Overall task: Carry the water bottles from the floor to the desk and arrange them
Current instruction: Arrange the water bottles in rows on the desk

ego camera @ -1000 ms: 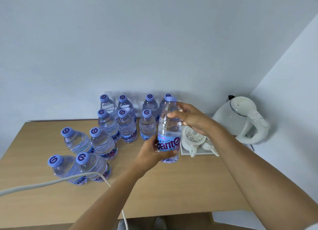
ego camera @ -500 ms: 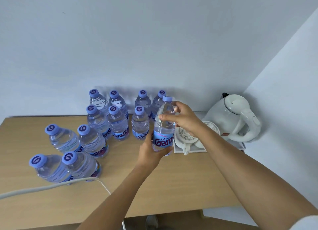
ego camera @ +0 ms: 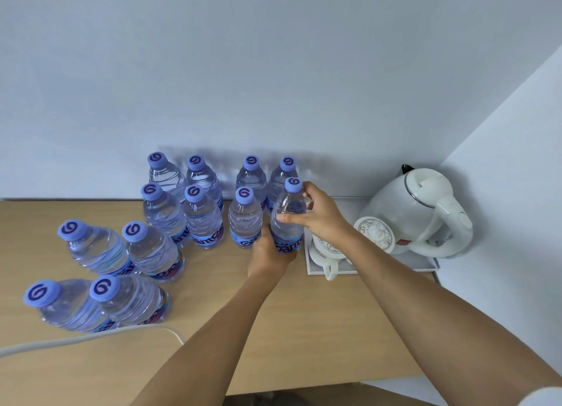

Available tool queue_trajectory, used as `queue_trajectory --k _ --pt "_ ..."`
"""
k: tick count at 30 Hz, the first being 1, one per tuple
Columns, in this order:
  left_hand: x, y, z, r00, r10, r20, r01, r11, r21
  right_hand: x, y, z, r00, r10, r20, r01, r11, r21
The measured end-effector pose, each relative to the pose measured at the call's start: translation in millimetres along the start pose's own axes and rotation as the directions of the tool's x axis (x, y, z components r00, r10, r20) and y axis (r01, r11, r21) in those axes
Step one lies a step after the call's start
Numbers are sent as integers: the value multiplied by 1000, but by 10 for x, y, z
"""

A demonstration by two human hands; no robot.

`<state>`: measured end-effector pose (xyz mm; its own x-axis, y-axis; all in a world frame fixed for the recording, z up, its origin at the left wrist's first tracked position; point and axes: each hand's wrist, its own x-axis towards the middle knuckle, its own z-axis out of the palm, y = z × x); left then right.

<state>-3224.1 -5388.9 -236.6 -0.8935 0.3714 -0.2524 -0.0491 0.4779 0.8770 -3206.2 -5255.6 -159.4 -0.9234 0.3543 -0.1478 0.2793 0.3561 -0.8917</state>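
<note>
A clear water bottle [ego camera: 289, 206] with a blue cap stands upright on the wooden desk [ego camera: 319, 320], right of another bottle [ego camera: 245, 220] in the second row. My left hand [ego camera: 270, 255] wraps its lower labelled part. My right hand [ego camera: 316, 215] grips its shoulder just under the cap. Several more blue-capped bottles stand in rows against the wall [ego camera: 194, 180] and toward the front left [ego camera: 127, 299].
A white electric kettle [ego camera: 416, 214] sits on a white tray [ego camera: 422, 264] at the desk's right end, with white cups [ego camera: 327, 253] beside my right wrist. A white cable [ego camera: 76, 342] runs along the front left. Walls close in behind and on the right.
Both hands have carried the bottle back and down, from above the desk's middle into the second row beside the other bottles. The cap now faces up toward me.
</note>
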Motion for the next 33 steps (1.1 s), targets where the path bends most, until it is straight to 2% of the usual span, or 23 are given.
queue_trajectory --k 10,20,24,29,33 --pt "159 -65 203 997 -52 -60 50 998 -49 55 106 -5 998 -18 56 22 996 -81" --pt "194 0 267 993 -6 -120 5 1000 -13 170 53 -96 993 -53 107 76 971 -226" --pt "164 3 266 995 3 -95 -6 999 -35 190 53 -77 993 -51 111 77 966 -247" --pt "34 -93 165 996 -81 -31 81 997 13 181 -62 -117 994 -33 100 51 980 -190" --pt "-92 -192 -58 975 -182 -127 187 982 25 181 -352 -130 989 -125 78 142 951 -273"
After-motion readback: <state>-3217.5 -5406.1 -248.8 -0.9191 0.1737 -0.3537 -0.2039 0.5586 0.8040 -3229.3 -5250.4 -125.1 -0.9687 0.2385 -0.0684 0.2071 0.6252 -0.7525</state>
